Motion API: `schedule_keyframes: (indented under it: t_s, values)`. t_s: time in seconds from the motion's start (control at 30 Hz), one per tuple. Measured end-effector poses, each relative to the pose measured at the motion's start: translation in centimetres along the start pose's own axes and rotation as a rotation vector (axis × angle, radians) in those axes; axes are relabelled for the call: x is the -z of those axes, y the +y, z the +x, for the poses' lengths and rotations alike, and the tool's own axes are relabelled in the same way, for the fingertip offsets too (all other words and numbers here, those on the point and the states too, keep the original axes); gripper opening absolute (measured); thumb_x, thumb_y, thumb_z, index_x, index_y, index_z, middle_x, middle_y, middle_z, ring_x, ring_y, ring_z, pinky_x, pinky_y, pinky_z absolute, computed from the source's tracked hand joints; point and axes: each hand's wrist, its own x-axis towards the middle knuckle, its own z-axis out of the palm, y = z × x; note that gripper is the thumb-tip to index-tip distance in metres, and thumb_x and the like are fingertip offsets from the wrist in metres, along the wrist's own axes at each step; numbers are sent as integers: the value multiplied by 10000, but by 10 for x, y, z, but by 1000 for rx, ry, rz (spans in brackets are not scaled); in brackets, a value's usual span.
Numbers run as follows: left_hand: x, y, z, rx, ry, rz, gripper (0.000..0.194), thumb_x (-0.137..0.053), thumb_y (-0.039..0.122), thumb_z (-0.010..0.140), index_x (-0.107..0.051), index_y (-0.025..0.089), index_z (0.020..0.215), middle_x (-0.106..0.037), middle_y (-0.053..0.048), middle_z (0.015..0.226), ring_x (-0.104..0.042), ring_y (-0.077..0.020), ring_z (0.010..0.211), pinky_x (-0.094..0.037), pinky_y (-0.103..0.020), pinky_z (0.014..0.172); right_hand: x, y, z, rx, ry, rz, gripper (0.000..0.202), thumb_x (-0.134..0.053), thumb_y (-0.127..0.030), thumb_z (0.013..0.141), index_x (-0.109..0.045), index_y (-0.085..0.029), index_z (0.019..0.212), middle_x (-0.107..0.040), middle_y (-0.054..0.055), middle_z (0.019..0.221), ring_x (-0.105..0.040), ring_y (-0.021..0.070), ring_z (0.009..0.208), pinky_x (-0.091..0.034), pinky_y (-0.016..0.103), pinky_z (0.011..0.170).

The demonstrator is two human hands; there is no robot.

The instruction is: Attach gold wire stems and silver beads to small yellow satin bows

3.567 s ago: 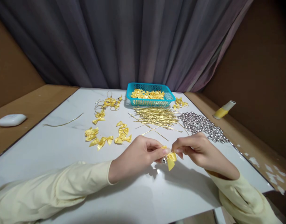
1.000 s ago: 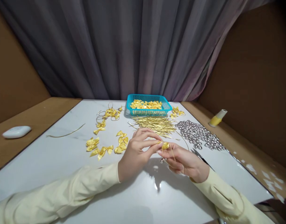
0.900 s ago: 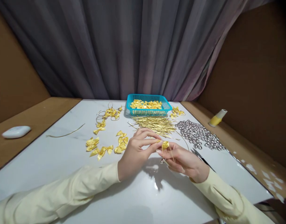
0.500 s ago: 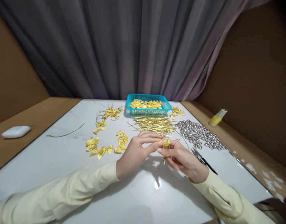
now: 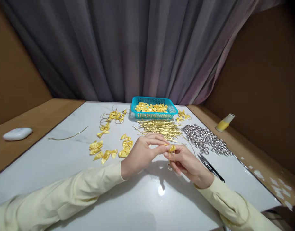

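Since the earliest frame, the yellow bow point(image 5: 172, 148) has gone from beside the silver bead point(image 5: 170, 167) to above it. Left hand point(image 5: 141, 156) and right hand point(image 5: 189, 162) pinch the bow together, in front of the blue basket point(image 5: 154, 113); how the gold cord point(image 5: 174, 156) is gripped is hard to tell. Loose beads point(image 5: 206, 139) lie front-right of the basket.

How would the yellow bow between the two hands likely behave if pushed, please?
The yellow bow would probably fold softly, since it looks like thin ribbon. Its satiny sheen hints at a slippery surface. The silver bead below it might swing, as it seems to dangle from gold cord.
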Motion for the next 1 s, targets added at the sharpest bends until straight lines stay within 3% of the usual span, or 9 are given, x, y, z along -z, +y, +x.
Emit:
schedule_keyframes:
  t_s: [0.17,0.33,0.53,0.8,1.0]
  values:
    - [-3,-2,1,-36,52,11,148,-643,169,732,-697,201,597,-659,-30,722,-557,-188,884,-436,-342,812,-2,3,1,41,52,14,235,-727,-299,631,-573,-126,587,-512,-47,503,-196,7,371,-52,236,368]
    - [-3,-2,0,-67,90,-11,114,-634,183,743,-715,198,664,-642,-34,728,-562,-176,804,-448,-324,741,-1,7,4,-21,6,23,146,-703,-238,617,-624,-123,660,-506,-26,558,-348,39,432,-93,227,379]
    - [-2,-2,-1,-61,104,-13,115,-615,197,762,-719,214,715,-650,-37,768,-563,-176,811,-450,-334,749,-1,4,4,48,75,-22,104,-699,-217,619,-656,-122,608,-593,11,660,-353,43,471,-187,204,390]
    - [-3,-3,-2,-56,133,-29,108,-612,195,766,-717,204,745,-648,-43,802,-565,-176,830,-451,-325,749,-2,4,4,56,84,0,157,-729,-272,612,-668,-129,598,-578,9,595,-421,58,418,-237,193,329]
    - [-2,-6,0,-124,121,-27,168,-593,237,790,-705,201,669,-656,-35,743,-557,-175,793,-442,-341,756,-2,3,4,209,166,-123,196,-690,-346,683,-672,-161,623,-548,-17,527,-385,59,429,-273,194,374]
